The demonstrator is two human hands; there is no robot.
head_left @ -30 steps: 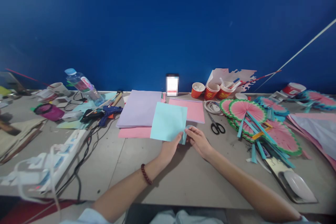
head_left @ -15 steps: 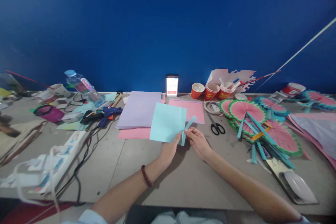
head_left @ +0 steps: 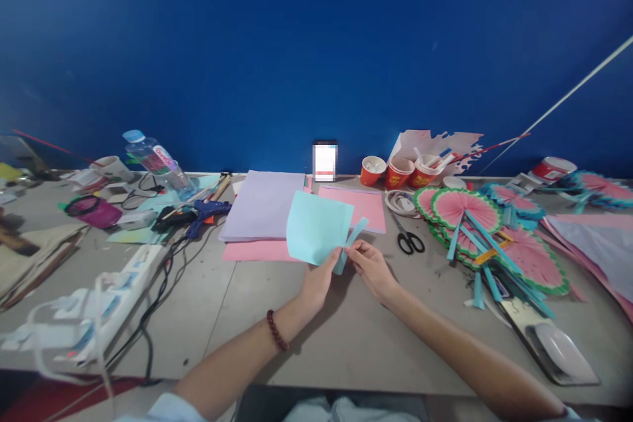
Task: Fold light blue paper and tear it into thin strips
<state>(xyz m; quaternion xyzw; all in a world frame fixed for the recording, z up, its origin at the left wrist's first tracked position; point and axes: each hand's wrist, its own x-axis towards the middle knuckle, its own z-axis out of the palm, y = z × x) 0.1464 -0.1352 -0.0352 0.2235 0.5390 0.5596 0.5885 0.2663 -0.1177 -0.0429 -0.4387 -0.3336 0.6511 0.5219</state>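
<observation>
A light blue sheet of paper (head_left: 316, 227) is held above the table, its left side slightly curved. My left hand (head_left: 321, 280) grips it at the lower right, thumb on top and the other fingers hidden underneath. Along the sheet's right edge a narrow blue strip (head_left: 357, 231) stands away at its upper end. My right hand (head_left: 372, 269) pinches this strip close to my left thumb. Whether the strip is torn or only folded there, I cannot tell. Behind the sheet lie a stack of lilac paper (head_left: 262, 204) and some pink paper (head_left: 366, 208).
Scissors (head_left: 409, 241) and a coiled white cable (head_left: 400, 203) lie right of the paper. Watermelon-patterned paper fans (head_left: 467, 211) and a white mouse (head_left: 564, 349) are farther right. Red cups (head_left: 373, 171) stand near the blue wall. A power strip (head_left: 113, 297) and a glue gun (head_left: 202, 211) lie left.
The blue sheet has shifted slightly right and its left part now bends more. My right hand has moved a little left with the strip. The other things have stayed in place.
</observation>
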